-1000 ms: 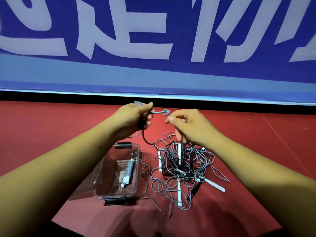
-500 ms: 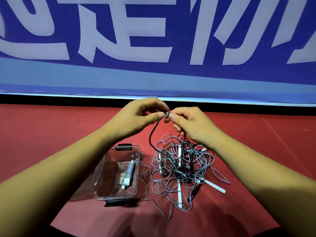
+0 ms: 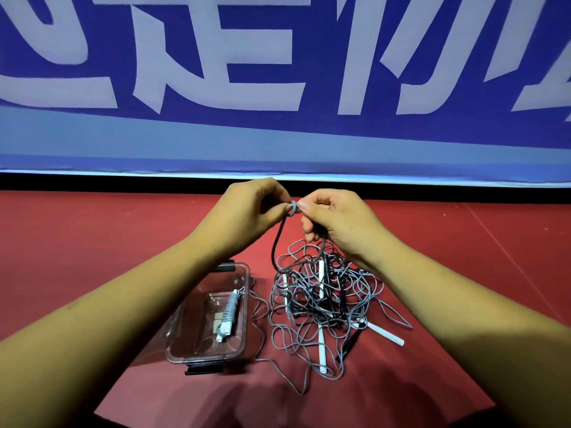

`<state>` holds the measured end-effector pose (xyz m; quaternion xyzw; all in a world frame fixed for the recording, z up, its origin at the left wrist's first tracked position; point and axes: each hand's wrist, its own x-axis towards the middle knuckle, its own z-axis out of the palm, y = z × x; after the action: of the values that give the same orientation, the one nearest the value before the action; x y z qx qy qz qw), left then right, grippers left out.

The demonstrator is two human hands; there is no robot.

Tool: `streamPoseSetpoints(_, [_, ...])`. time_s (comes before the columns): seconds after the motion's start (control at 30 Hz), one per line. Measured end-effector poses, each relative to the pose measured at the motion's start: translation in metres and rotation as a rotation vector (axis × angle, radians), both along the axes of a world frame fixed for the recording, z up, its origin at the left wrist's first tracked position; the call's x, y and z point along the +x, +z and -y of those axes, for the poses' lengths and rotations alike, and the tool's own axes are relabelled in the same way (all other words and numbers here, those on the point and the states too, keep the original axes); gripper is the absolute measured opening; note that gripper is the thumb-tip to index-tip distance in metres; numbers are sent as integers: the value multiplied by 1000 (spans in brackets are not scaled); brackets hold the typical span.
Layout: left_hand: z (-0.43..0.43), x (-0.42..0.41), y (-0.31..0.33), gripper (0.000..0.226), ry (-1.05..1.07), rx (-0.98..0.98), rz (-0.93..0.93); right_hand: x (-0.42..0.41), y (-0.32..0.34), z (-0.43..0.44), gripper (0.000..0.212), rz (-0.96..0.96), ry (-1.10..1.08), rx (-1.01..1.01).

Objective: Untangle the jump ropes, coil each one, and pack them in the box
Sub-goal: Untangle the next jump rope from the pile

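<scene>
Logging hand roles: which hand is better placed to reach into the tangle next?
Probably right: both pinch the knot, but the right hand hangs directly above the tangled ropes; the left hand sits nearer the box.

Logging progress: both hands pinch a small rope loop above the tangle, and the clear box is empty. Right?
Not empty: the head view shows one coiled rope lying in the clear box. Left hand and right hand do pinch the loop above the tangle.
</scene>
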<state>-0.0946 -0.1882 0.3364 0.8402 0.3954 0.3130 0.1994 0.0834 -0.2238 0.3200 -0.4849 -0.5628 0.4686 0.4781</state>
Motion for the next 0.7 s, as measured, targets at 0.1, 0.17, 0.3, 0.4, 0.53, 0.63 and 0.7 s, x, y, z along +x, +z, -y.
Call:
streamPoseSetpoints(0.1, [2, 4, -1, 2, 15, 66, 7, -2, 2, 1, 8, 74, -75, 84])
streamPoseSetpoints(0.17, [2, 4, -1, 3, 19, 66, 19, -3, 2, -1, 4, 137, -120, 130])
streamPoseSetpoints(0.3, [-1, 5, -1, 12, 3, 158, -119, -4, 0, -2, 12, 195, -173, 141])
streamPoseSetpoints(0.4, [-3, 4, -1, 29, -13, 253, -199, -8, 1, 1, 12, 151, -172, 114])
streamPoseSetpoints(0.53, [-3, 5, 0, 22, -29, 419, -141, -15, 6, 5, 15, -92, -214, -17])
streamPoseSetpoints(0.63, [1, 5, -2, 8, 4, 378, 4, -21, 10, 7, 14, -261, -205, -144])
streamPoseSetpoints(0.7, [6, 6, -5, 11, 18, 304, 66, -22, 9, 7, 11, -355, -210, -243])
